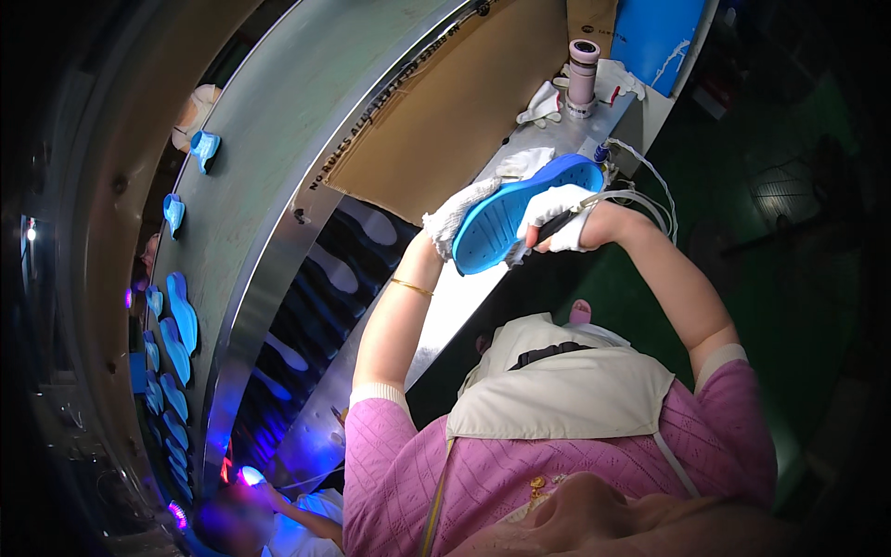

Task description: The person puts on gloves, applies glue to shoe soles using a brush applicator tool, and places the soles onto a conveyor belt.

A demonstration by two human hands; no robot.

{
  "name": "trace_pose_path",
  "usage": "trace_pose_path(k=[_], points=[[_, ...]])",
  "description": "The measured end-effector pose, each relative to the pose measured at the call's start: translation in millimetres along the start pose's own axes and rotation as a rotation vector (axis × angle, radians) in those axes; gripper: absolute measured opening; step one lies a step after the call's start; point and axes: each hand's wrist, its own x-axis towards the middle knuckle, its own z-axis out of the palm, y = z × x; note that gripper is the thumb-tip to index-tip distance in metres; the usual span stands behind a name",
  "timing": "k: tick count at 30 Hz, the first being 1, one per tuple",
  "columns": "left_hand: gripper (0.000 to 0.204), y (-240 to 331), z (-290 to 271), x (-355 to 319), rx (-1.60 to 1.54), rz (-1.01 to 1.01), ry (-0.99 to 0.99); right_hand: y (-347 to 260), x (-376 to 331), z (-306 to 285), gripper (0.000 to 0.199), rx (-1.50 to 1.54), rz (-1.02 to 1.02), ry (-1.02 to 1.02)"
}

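Aloft above the bench [543,139], a blue shoe sole [520,209] runs long-axis from seven to one o'clock, cupped from behind by the gloved left hand [461,212], while the gloved right hand [560,218], at three o'clock, pinches a dark pen-like tool [549,226] against its edge.

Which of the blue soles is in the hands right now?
The large blue sole held between the gloved left hand and right hand; the other soles lie on the conveyor.
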Motion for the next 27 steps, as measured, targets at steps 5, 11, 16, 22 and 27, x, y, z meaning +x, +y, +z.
trace_pose_path(k=[5,11,16,22,27], points=[[0.046,0.1,22.1,14.7,-0.102,-0.028,-0.185,9.3,-15.8,-23.6,0.015,0.097,-0.116,0.089],[0.062,-29.2,6.0,42.3,-0.385,0.116,-0.067,15.3,-38.1,-39.1,0.015,0.219,-0.007,0.138],[0.072,-26.8,48.8,45.2,-0.734,0.53,-0.114,17.4,-27.6,15.0,0.012,0.2,-0.142,0.529],[0.072,-35.0,28.9,43.5,-0.731,0.588,-0.094,-5.2,-15.3,20.3,0.006,0.598,-0.145,0.391],[0.063,-36.2,16.9,51.0,-0.697,0.657,0.145,-5.1,16.9,20.6,0.01,-0.099,-0.339,0.813]])
